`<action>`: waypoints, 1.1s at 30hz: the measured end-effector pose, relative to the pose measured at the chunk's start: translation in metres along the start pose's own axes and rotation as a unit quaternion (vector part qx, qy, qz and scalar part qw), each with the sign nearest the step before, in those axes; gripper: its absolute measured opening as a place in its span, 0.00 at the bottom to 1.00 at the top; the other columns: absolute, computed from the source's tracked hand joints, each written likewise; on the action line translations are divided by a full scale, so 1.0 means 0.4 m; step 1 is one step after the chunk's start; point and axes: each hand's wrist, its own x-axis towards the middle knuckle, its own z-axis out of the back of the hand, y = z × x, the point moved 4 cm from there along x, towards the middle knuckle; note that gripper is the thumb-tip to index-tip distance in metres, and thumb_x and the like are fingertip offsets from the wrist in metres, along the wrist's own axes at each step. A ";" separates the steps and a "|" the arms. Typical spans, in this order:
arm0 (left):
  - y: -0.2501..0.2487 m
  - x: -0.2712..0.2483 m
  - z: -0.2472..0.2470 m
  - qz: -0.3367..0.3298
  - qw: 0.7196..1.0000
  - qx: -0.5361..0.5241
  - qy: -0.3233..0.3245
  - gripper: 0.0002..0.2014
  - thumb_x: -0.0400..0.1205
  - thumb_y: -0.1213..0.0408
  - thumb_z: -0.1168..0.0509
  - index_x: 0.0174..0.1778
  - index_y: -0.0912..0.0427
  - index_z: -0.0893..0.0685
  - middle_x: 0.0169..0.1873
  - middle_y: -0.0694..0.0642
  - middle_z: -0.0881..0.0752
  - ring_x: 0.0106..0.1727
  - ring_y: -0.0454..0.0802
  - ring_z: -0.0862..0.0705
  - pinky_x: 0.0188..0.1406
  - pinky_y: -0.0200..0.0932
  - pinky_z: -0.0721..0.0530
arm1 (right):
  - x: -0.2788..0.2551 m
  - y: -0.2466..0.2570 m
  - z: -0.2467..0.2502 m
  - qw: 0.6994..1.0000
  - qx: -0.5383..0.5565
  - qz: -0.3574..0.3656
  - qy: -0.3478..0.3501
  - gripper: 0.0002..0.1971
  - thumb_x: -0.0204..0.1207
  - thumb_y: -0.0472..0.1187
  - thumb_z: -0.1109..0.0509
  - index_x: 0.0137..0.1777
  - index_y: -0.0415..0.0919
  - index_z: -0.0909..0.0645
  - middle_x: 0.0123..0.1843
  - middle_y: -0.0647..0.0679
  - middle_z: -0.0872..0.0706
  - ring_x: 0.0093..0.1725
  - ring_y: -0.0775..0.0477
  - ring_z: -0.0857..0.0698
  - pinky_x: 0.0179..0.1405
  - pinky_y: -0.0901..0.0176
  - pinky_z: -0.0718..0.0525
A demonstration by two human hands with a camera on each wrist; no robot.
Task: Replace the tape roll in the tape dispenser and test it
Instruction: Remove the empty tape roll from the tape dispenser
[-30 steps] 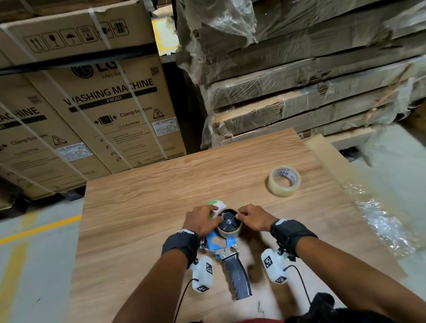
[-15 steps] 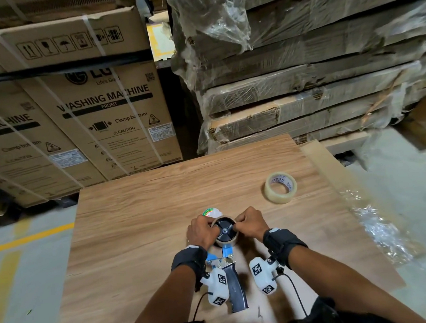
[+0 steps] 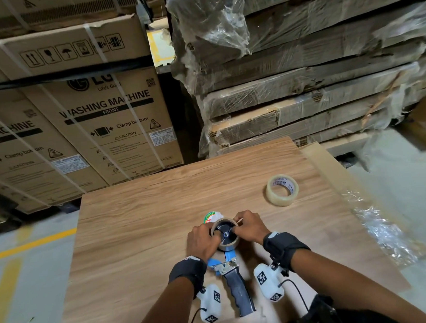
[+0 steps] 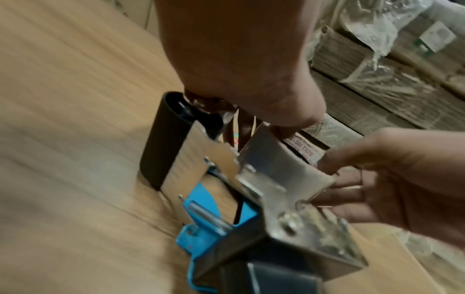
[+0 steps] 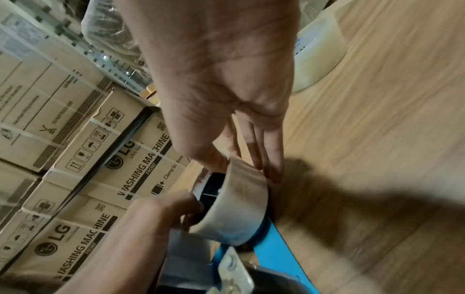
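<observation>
Much was hard to read: both wrist views were smeared with blur, our left hand (image 3: pixel 203 240) covered the near-left side of the nearly spent brown cardboard tape core (image 3: pixel 225 236), and a green-and-red printed label (image 3: pixel 210 217) at the core's 11 o'clock was half hidden behind it. We worked on a light wood-grain tabletop (image 3: pixel 145 216) in a storeroom, with strapped brown cartons printed "WASHING MACHINE" (image 3: pixel 103 118) at 10 o'clock and a stack of flat cardboard packs under torn clear film (image 3: pixel 302 79) at 1 o'clock; crumpled clear film (image 3: pixel 386 235) lay off the table's right edge. The blue-and-metal hand-held tape dispenser with a dark grip (image 3: pixel 233 273) lay on its side at 6 o'clock, close to us, handle pointing toward us and the core seated on its black hub. Our left fingers curled round the core's left rim, and our right hand (image 3: pixel 249 228) pinched its right rim, thumb inside and fingers down the outer wall. A full roll of clear packing tape (image 3: pixel 282 189) lay flat at 2 o'clock, well apart from the dispenser.
</observation>
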 end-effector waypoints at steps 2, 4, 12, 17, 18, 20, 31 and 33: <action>-0.001 -0.003 0.002 0.002 1.000 -0.014 0.001 0.18 0.71 0.52 0.40 0.50 0.49 0.09 0.46 0.65 0.09 0.51 0.68 0.15 0.52 0.56 0.16 | -0.007 0.004 0.002 1.000 0.009 -0.005 0.026 0.13 0.69 0.38 0.24 0.54 0.40 0.09 0.46 0.42 0.08 0.48 0.46 0.12 0.45 0.67 0.22; 0.003 0.001 -0.004 0.004 1.000 -0.025 -0.008 0.18 0.69 0.54 0.40 0.49 0.51 0.08 0.44 0.64 0.08 0.49 0.68 0.14 0.52 0.57 0.14 | -0.011 0.004 -0.006 1.000 0.013 -0.008 0.023 0.18 0.64 0.42 0.26 0.55 0.39 0.09 0.49 0.39 0.09 0.51 0.42 0.12 0.45 0.67 0.24; 0.111 0.100 -0.091 0.026 0.998 -0.050 -0.032 0.31 0.62 0.44 0.44 0.54 0.49 0.07 0.49 0.62 0.07 0.50 0.61 0.11 0.49 0.54 0.13 | 0.001 -0.003 -0.042 0.998 0.018 -0.018 -0.060 0.25 0.52 0.47 0.33 0.47 0.39 0.07 0.47 0.37 0.07 0.47 0.41 0.13 0.40 0.63 0.28; 0.059 0.058 -0.042 0.005 0.996 -0.066 -0.055 0.28 0.62 0.48 0.42 0.51 0.50 0.06 0.46 0.67 0.11 0.45 0.62 0.11 0.43 0.53 0.13 | -0.016 0.006 -0.049 0.997 -0.036 0.022 -0.066 0.22 0.56 0.46 0.33 0.47 0.38 0.08 0.46 0.35 0.08 0.45 0.39 0.23 0.42 0.62 0.31; 0.060 0.056 -0.042 0.000 0.997 -0.064 -0.053 0.26 0.62 0.50 0.42 0.50 0.49 0.05 0.44 0.67 0.11 0.44 0.63 0.11 0.42 0.53 0.13 | -0.018 0.006 -0.048 0.997 -0.043 0.022 -0.053 0.22 0.56 0.46 0.34 0.48 0.38 0.09 0.48 0.35 0.09 0.47 0.38 0.23 0.42 0.61 0.32; 0.054 0.053 -0.035 -0.018 0.998 -0.051 -0.036 0.25 0.63 0.52 0.42 0.50 0.47 0.07 0.40 0.65 0.09 0.47 0.64 0.10 0.44 0.54 0.13 | -0.023 0.015 -0.037 0.998 -0.054 0.026 -0.027 0.24 0.58 0.46 0.35 0.52 0.39 0.10 0.53 0.34 0.10 0.54 0.36 0.19 0.45 0.61 0.29; 0.073 -0.005 -0.054 -0.070 0.980 0.147 -0.114 0.23 0.82 0.45 0.51 0.65 0.45 0.17 0.45 0.60 0.09 0.53 0.62 0.15 0.55 0.54 0.25 | -0.059 0.044 -0.009 0.983 -0.085 0.152 0.051 0.42 0.48 0.56 0.11 0.68 0.50 0.15 0.61 0.51 0.07 0.62 0.48 0.13 0.63 0.60 0.20; 0.066 -0.015 -0.051 -0.078 0.975 0.158 -0.138 0.23 0.83 0.45 0.52 0.63 0.45 0.16 0.42 0.59 0.10 0.50 0.61 0.15 0.54 0.54 0.24 | -0.056 0.049 0.000 0.985 -0.068 0.155 0.030 0.36 0.47 0.58 0.12 0.59 0.51 0.11 0.52 0.54 0.05 0.55 0.51 0.10 0.59 0.56 0.15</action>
